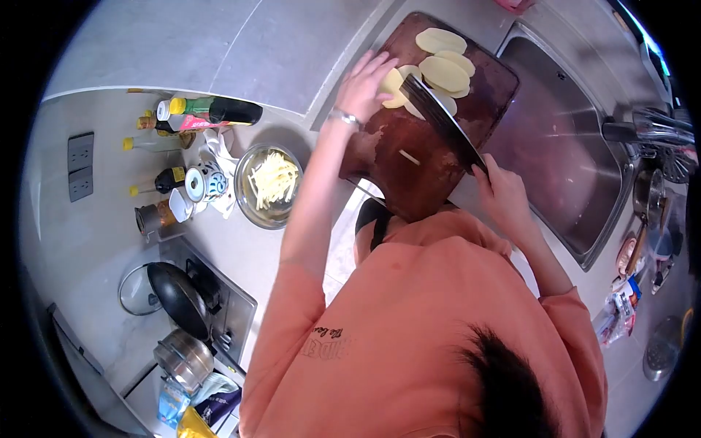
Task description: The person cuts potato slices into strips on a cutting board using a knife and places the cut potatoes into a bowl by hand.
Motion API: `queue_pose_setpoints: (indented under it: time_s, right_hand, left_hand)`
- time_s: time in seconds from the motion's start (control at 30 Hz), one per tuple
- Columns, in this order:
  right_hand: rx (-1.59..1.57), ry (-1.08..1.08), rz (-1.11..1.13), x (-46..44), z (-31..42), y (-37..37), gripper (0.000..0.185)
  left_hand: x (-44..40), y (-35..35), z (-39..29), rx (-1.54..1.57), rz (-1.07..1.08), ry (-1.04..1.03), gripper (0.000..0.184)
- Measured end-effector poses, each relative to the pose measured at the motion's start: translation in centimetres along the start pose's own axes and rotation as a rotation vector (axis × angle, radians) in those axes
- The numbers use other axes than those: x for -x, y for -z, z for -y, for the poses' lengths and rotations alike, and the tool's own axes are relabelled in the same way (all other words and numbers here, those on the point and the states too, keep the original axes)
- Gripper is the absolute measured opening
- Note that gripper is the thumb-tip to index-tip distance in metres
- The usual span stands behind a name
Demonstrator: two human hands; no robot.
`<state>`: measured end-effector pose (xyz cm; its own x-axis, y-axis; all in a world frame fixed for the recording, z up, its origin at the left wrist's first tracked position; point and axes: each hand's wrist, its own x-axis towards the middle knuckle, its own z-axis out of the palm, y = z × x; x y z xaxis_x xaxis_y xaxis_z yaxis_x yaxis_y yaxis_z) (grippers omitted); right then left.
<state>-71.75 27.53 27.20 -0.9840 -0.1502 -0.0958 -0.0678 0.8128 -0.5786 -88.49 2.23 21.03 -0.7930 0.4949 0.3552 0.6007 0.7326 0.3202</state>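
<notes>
Apparently mid-cutting, we clasp a dark-bladed knife [442,120] in our right hand [505,193], left hand [363,86] spread beside pale oval slices [445,74], any stroke needing fingertips clear.

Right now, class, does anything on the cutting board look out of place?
One pale strip lies alone on the board, apart from the slices and the bowl holding similar strips, so it looks stray.
</notes>
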Motion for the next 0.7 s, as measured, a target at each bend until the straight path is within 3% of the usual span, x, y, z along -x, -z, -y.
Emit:
queue_pose_setpoints:
  time_s: [0.03,0.1,0.23,0.33,0.4,0.53,0.57,0.6,0.67,0.7]
  right_hand:
    - [-0.014,-0.023,0.009,0.0,0.0,0.2,0.014]
    - [-0.004,-0.035,0.012,0.2,-0.2,0.4,0.014]
    - [-0.016,-0.041,-0.002,0.7,-0.7,0.2,0.015]
    - [-0.034,-0.043,0.065,1.1,-0.6,0.4,0.015]
    - [-0.009,-0.032,0.135,1.6,0.4,0.8,0.015]
    - [0.027,0.075,0.228,2.4,0.4,-0.3,0.015]
    - [0.026,0.077,0.233,2.5,0.5,-0.3,0.015]
    - [0.023,0.088,0.239,2.5,0.6,-0.5,0.015]
    - [0.020,0.104,0.250,2.3,0.6,-0.7,0.014]
    - [0.036,0.114,0.251,2.1,0.4,-0.7,0.014]
  left_hand:
    - [-0.8,0.0,0.7,-0.001,-0.002,-0.002,0.051]
    - [-2.1,0.5,1.4,0.152,0.347,0.041,0.059]
    - [-1.8,1.9,-0.1,0.015,0.430,0.206,0.047]
    - [0.9,3.5,-0.5,-0.036,0.386,0.273,0.033]
    - [4.2,4.3,0.3,0.310,0.242,0.479,0.028]
    - [10.2,7.4,-1.1,0.550,-0.077,0.800,0.022]
    - [11.2,8.1,-1.5,0.654,-0.031,0.977,0.030]
    - [12.0,8.1,-2.2,0.652,-0.033,0.985,0.030]
    - [13.4,6.9,-3.9,1.034,-0.200,1.025,0.041]
    - [13.9,6.0,-4.6,1.119,-0.180,1.027,0.042]
